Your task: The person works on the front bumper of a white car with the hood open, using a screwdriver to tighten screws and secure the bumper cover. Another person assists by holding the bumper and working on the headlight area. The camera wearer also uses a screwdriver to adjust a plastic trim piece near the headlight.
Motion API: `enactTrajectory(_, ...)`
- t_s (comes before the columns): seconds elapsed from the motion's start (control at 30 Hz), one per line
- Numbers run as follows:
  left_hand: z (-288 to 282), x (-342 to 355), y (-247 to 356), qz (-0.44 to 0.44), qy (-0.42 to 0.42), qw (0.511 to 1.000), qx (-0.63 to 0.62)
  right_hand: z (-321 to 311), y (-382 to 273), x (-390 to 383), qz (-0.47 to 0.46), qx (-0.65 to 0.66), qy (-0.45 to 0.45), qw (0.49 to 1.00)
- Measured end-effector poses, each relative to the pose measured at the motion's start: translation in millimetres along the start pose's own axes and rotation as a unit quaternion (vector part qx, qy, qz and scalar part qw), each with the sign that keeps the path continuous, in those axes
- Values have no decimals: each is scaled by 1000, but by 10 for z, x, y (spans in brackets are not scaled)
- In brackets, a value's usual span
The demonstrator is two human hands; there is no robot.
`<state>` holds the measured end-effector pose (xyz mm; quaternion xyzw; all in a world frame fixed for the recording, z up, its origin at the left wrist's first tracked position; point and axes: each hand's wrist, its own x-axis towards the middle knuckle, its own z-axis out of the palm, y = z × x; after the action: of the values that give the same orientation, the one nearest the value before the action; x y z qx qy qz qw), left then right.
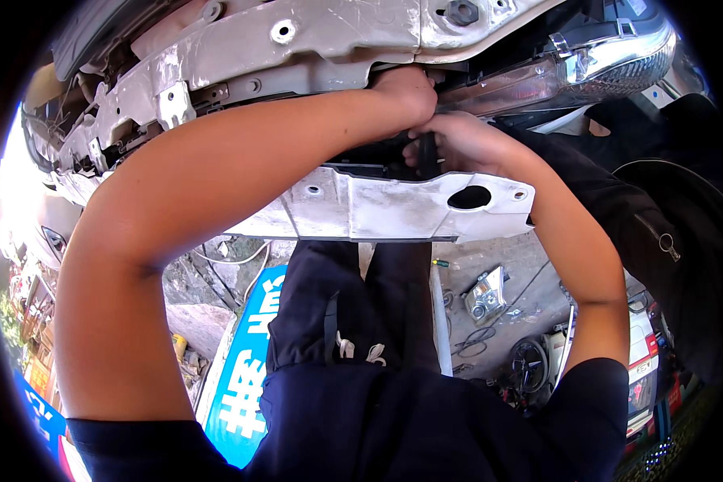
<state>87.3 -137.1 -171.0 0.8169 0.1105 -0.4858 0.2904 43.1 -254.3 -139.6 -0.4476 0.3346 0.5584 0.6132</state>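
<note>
My left hand (407, 90) reaches into the gap under the upper metal crossbeam (329, 40) of a car's open front end, its fingers hidden behind the beam. Just below and to the right, my right hand (467, 140) has its fingers curled round a black, rod-like piece (428, 154), whose exact kind I cannot make out. Close to both hands lies a clear headlight (566, 76), set in the car at the upper right. Beneath them runs a lower pale metal beam (386, 207) with an oval hole near its right end.
Dark clothing with a zip ring (667, 241) takes up the right side, close to my right arm. On the ground lie a loose headlight unit (486, 296), thin cables (475, 344) and a small screwdriver (440, 263). A blue banner (245, 377) is at lower left.
</note>
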Motion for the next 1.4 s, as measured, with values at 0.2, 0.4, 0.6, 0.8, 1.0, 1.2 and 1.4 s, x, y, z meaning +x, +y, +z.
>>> enactTrajectory(0.2,-28,38,-36,34,-43,998,-35,41,91,261,27,41,2,999)
enactTrajectory(0.4,-34,113,-57,76,-65,995,11,-210,184,565,60,165,-382,908)
enactTrajectory(0.6,-156,-215,92,14,-45,999,23,55,-22,34,75,63,7,995)
enactTrajectory(0.8,55,210,-118,98,-26,992,79,-69,81,378,50,74,-104,991)
enactTrajectory(1.0,-3,40,33,6,-37,999,0,-238,155,501,65,159,-225,959)
enactTrajectory(1.2,-13,-108,-12,11,-6,995,-96,174,-58,-7,43,79,68,994)
enactTrajectory(1.4,209,244,-159,31,-14,996,-84,-182,-14,328,90,86,-199,972)
